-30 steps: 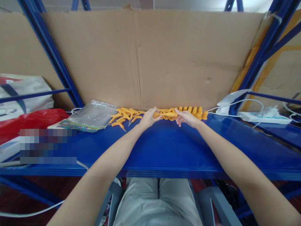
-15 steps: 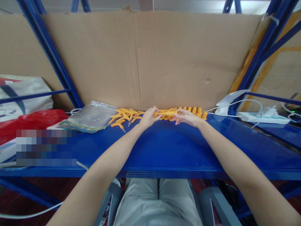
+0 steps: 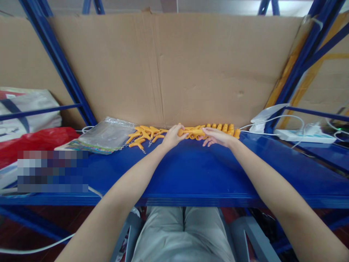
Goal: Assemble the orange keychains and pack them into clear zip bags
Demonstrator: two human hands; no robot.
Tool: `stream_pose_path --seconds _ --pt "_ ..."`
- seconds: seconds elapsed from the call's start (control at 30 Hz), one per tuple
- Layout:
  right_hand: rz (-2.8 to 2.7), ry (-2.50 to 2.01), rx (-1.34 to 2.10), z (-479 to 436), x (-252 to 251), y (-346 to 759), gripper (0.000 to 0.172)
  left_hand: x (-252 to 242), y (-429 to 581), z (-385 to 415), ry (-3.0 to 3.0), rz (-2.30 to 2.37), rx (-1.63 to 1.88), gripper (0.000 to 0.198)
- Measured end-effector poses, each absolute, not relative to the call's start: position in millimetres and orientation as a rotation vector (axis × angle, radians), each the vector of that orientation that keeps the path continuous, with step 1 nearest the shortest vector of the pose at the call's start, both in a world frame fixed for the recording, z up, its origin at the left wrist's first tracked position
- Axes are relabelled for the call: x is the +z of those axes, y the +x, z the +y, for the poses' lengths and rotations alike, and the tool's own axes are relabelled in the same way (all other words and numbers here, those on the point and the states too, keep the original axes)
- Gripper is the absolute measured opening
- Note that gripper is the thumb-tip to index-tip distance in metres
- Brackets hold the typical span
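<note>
My left hand [image 3: 173, 136] is closed around the handle end of an orange corkscrew [image 3: 186, 131] near the cardboard. At its other end, the thumb and forefinger of my right hand [image 3: 217, 137] pinch an orange tube-shaped sleeve [image 3: 200, 130]; the remaining fingers hang loose. Where the two parts meet is too small to make out. Several orange tubes with round open ends [image 3: 198, 137] lie just behind and below my fingers. Left of my left hand is a loose pile of orange T-handled corkscrews [image 3: 147, 132], their metal spirals bare.
A row of orange pieces [image 3: 225, 128] stands along the cardboard panel [image 3: 204, 72] behind my right hand. On the blue shelf [image 3: 191, 171], a clear plastic bag [image 3: 105, 133] and red bag [image 3: 51, 140] lie left. A white power strip [image 3: 305, 136] and cables lie right.
My right hand has shifted slightly, its fingertips changing position on the orange piece. My left hand stays in nearly the same place.
</note>
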State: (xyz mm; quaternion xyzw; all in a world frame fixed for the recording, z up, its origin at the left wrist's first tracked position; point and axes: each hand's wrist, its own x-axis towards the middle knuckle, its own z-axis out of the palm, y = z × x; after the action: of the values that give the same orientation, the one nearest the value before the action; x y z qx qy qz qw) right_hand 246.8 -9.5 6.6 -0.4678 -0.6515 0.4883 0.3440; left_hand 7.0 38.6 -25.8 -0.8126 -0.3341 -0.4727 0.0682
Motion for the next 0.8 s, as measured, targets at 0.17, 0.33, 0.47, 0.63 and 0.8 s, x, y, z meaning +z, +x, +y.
stream_pose_path --seconds 0.17,0.33,0.47,0.63,0.8 --pt "-1.667 -1.081 1.267 -12.0 6.7 246.3 0.028 -27.6 7.8 38.8 -2.451 -0.993 -1.435 0.019" --pt "-1.658 -1.185 1.265 -13.0 7.3 239.4 0.049 -29.7 9.3 38.5 -2.453 -0.951 -1.425 0.019" --pt "-1.622 -1.271 1.229 -16.3 9.0 234.0 0.057 -30.2 9.7 37.4 -2.451 -0.965 -1.408 0.019" --pt "-1.559 -1.338 1.209 -17.7 10.3 229.1 0.061 -29.4 9.6 35.9 -2.451 -0.974 -1.391 0.018" --pt "-1.568 -1.343 1.233 -20.7 12.5 227.3 0.065 -29.1 9.1 35.6 -2.460 -1.004 -1.368 0.017"
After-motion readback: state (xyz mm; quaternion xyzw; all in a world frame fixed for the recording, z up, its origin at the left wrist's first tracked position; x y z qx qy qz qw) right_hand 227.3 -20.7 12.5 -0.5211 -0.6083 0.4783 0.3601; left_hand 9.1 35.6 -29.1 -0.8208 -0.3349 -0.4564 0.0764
